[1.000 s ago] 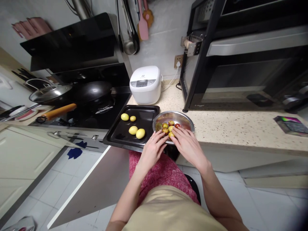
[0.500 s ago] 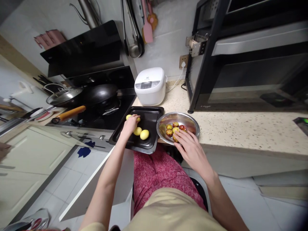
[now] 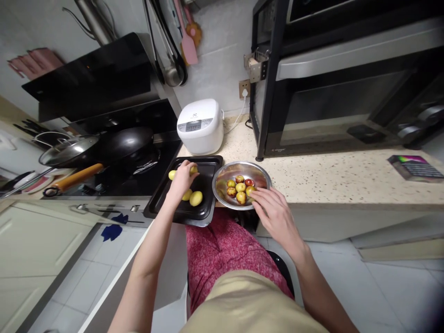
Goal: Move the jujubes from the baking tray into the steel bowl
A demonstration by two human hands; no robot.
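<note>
On the black baking tray (image 3: 208, 217) lie several smooth yellow egg-shaped balls; one yellow ball (image 3: 196, 198) is fully visible near the front. My left hand (image 3: 182, 181) reaches over the tray, its fingers closed round another yellow ball (image 3: 193, 170) and partly covering those beneath. To the right stands a steel bowl (image 3: 262, 178) holding several yellow balls with brown-red patches. At the bowl's near right side, the fingertips of my right hand (image 3: 275, 212) close on a yellow-and-brown ball (image 3: 249, 191). My right thumb is by the rim.
Behind the tray stands a white rice cooker (image 3: 201, 127). A black oven (image 3: 333, 111) fills the right rear of the counter, with a small dark box (image 3: 414, 167) beyond. At left, a wok (image 3: 126, 143) and a lidded pan (image 3: 71, 150) sit on the stove.
The view has shifted to the right. My right hand has drawn back from over the bowl's middle towards its near right rim. My left hand stays over the tray, its fingers on a yellow ball.
</note>
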